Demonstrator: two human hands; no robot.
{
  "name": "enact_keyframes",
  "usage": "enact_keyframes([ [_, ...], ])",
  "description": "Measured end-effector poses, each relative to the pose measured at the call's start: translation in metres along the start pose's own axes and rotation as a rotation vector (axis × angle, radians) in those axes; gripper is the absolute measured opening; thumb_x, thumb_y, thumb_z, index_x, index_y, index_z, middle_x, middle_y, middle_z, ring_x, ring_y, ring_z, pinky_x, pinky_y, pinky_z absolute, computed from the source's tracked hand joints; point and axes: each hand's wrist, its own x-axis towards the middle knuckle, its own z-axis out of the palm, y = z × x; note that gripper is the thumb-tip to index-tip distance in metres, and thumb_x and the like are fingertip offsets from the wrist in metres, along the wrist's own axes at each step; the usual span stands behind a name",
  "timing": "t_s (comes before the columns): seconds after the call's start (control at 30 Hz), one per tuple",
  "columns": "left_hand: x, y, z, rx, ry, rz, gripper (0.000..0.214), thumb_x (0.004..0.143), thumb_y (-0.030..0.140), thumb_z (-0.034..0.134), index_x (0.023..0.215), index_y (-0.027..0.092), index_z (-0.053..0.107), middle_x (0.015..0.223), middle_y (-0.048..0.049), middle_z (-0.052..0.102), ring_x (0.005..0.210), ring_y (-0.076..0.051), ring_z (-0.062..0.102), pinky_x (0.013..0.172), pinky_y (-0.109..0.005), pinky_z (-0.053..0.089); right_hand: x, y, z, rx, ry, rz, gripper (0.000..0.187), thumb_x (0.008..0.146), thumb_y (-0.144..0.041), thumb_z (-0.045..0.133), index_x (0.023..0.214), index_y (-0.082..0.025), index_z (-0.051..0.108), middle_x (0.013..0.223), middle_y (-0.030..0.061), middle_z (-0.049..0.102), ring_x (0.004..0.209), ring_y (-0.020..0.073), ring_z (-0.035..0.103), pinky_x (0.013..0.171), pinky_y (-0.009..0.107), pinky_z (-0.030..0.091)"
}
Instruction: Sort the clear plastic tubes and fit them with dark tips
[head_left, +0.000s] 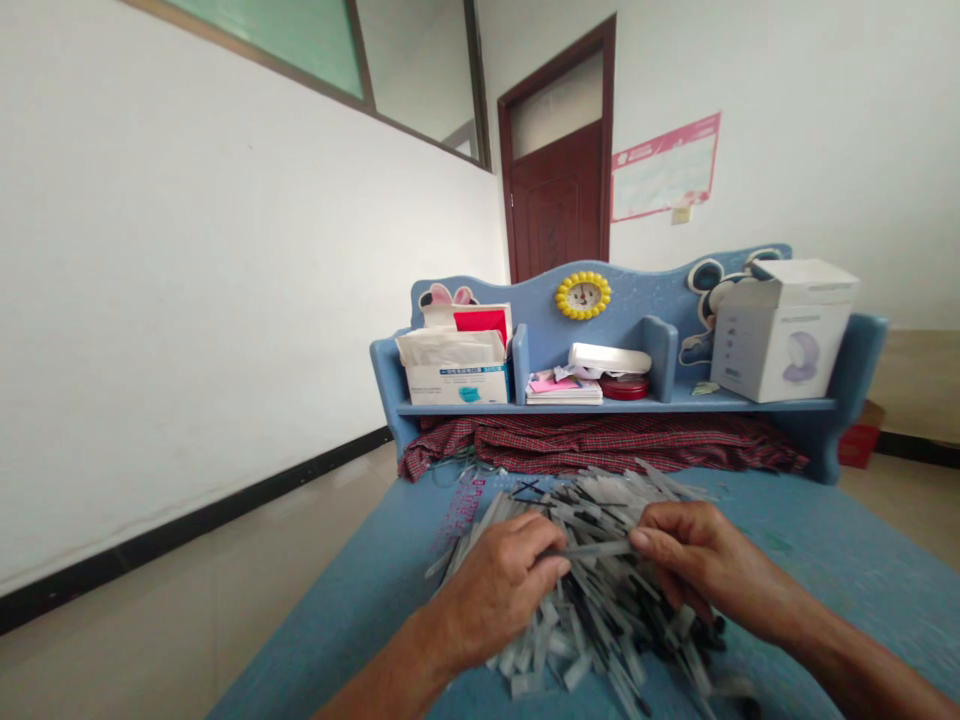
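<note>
A narrow, cloudy-clear plastic strip stretches level between my two hands, above a loose pile of similar strips. My left hand pinches its left end between thumb and fingers. At the other end, my right hand grips the strip with thumb and forefinger, the remaining fingers curled below. Dark pieces lie mixed into the pile, some seemingly inside the clear ones; blur hides exactly what they are. Both hands hover over or rest against the heap; actual contact I cannot tell.
The pile lies on a blue desk. Along its back stands a blue shelf with an opened mask box, stacked papers and a white carton. Red checked cloth is bunched below the shelf.
</note>
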Motion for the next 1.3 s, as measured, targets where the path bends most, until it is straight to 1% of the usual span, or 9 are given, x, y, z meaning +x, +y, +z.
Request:
enact_keyframes([
  [0.23,0.0051,-0.003,-0.0036,-0.106,-0.028,-0.091,0.017,0.083,0.027,0.047,0.076,0.019,0.059,0.069,0.0013,0.057,0.068,-0.013,0.054,0.063,-0.021,0.038,0.0047,-0.0022,0.0003,0.189,0.006,-0.051,0.036,0.069,-0.05,0.065,0.069,-0.018,0.049,0.05,-0.0043,0.057,0.033,0.0057,0.042,0.033,0.017,0.031],
  [0.37,0.0068,-0.0074,-0.0051,-0.103,-0.042,-0.116,0.021,0.085,0.032,0.045,0.079,0.019,0.06,0.07,0.002,0.059,0.068,-0.012,0.055,0.063,-0.02,0.039,0.0064,-0.0038,-0.0002,0.224,0.026,-0.068,0.041,0.063,-0.049,0.071,0.076,-0.018,0.048,0.051,-0.0075,0.051,0.036,0.005,0.041,0.034,0.016,0.033],
  [0.57,0.0074,-0.008,-0.0045,-0.088,-0.029,-0.117,0.02,0.084,0.032,0.045,0.079,0.019,0.06,0.071,0.0017,0.06,0.069,-0.013,0.056,0.064,-0.02,0.04,0.0039,-0.0051,-0.0004,-0.098,0.122,-0.135,0.042,0.086,-0.047,0.044,0.056,-0.017,0.045,0.043,-0.0044,0.047,0.034,0.0043,0.036,0.034,0.016,0.024],
  [0.7,0.0081,-0.0071,-0.005,-0.091,-0.031,-0.129,0.02,0.084,0.031,0.045,0.078,0.019,0.06,0.07,0.0018,0.06,0.069,-0.013,0.056,0.063,-0.02,0.04,0.0035,-0.0069,0.0004,0.034,0.069,-0.08,0.024,0.08,-0.043,0.053,0.076,-0.019,0.047,0.049,-0.0062,0.052,0.034,0.006,0.038,0.034,0.017,0.028],
  [0.77,0.0082,-0.0069,-0.0047,-0.086,-0.028,-0.128,0.02,0.084,0.03,0.045,0.078,0.019,0.06,0.069,0.002,0.059,0.068,-0.013,0.055,0.063,-0.02,0.04,0.0025,-0.0083,0.0008,0.046,0.061,-0.073,0.025,0.078,-0.041,0.057,0.086,-0.02,0.047,0.048,-0.0078,0.05,0.034,0.0066,0.038,0.034,0.017,0.027],
  [0.93,0.0077,-0.006,-0.0026,-0.085,-0.018,-0.111,0.018,0.084,0.028,0.046,0.078,0.018,0.06,0.069,0.002,0.058,0.067,-0.012,0.055,0.063,-0.02,0.039,0.0008,-0.0085,0.0011,-0.134,0.13,-0.148,0.033,0.085,-0.04,0.046,0.061,-0.018,0.045,0.042,-0.0054,0.045,0.038,0.0062,0.039,0.04,0.017,0.029],
  [1.07,0.007,-0.0054,-0.0023,-0.077,-0.031,-0.107,0.019,0.084,0.028,0.045,0.079,0.018,0.06,0.07,0.0015,0.058,0.068,-0.012,0.054,0.063,-0.02,0.039,0.0026,-0.0061,0.001,-0.02,0.085,-0.048,0.017,0.081,-0.036,0.053,0.085,-0.02,0.049,0.046,-0.0076,0.051,0.031,0.0062,0.036,0.033,0.017,0.025],
  [1.23,0.0066,-0.005,-0.0024,-0.07,-0.033,-0.104,0.02,0.084,0.028,0.045,0.079,0.017,0.061,0.07,0.0011,0.058,0.069,-0.012,0.054,0.064,-0.02,0.039,0.0032,-0.0046,0.0007,-0.13,0.073,-0.07,0.037,0.085,-0.042,0.045,0.057,-0.018,0.044,0.041,-0.0047,0.046,0.032,0.0045,0.037,0.033,0.016,0.023],
  [1.3,0.0066,-0.005,-0.0023,-0.066,-0.038,-0.111,0.02,0.084,0.027,0.045,0.079,0.017,0.061,0.07,0.0012,0.058,0.069,-0.012,0.054,0.064,-0.021,0.039,0.0034,-0.004,0.0004,-0.081,0.066,-0.059,0.028,0.083,-0.04,0.049,0.065,-0.018,0.048,0.044,-0.0055,0.049,0.031,0.0048,0.037,0.032,0.016,0.023],
])
